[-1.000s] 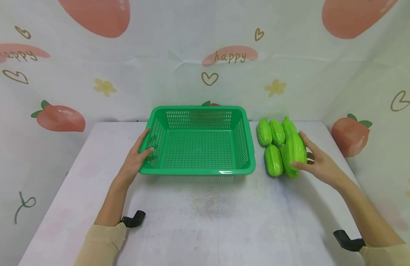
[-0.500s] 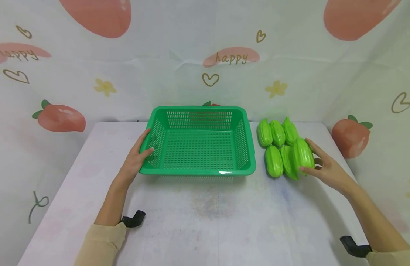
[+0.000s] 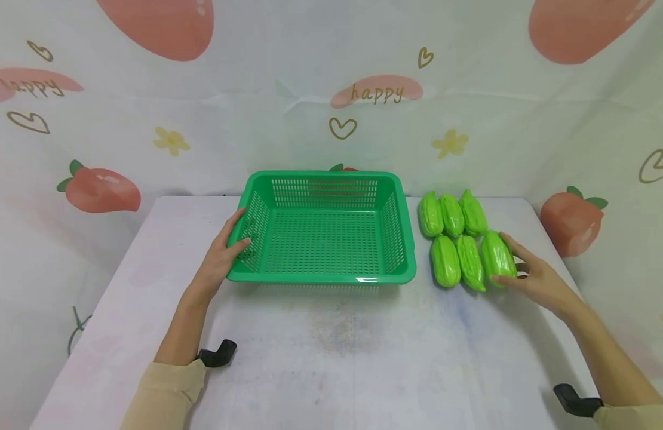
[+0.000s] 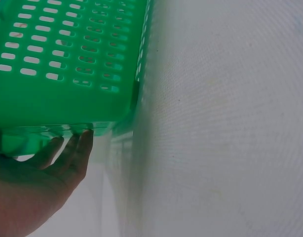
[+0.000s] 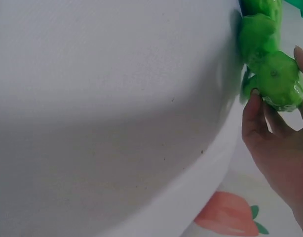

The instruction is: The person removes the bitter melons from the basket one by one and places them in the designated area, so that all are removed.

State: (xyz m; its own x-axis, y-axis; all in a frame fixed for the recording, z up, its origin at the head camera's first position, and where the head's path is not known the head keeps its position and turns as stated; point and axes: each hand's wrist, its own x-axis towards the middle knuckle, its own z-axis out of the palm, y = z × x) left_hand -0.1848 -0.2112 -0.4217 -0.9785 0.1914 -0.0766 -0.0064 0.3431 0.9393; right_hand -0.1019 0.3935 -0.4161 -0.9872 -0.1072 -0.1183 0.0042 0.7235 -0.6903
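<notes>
A green plastic basket [image 3: 321, 279] with slotted walls sits in the middle of the table in the head view. My left hand [image 3: 215, 266] holds its left rim, thumb over the inside and fingers along the outer wall [image 4: 62, 106]. To the right, my right hand [image 3: 541, 285] grips a bright green ribbed gourd [image 3: 497, 257] between thumb and fingers. This gourd stands at the right end of the front row, beside a gourd with a pointed tip [image 3: 470, 263]. In the right wrist view the held gourd's round end [image 5: 280, 81] faces the camera.
Another gourd [image 3: 445, 261] completes the front row's left end, close to the basket. Behind lie three more gourds [image 3: 452, 215] side by side. The white table [image 3: 342, 352] reaches back to a printed cloth backdrop [image 3: 288, 137].
My right hand has carried the gourd from above the pointed one rightward and down to the row's right end. The left hand and the basket have stayed put.
</notes>
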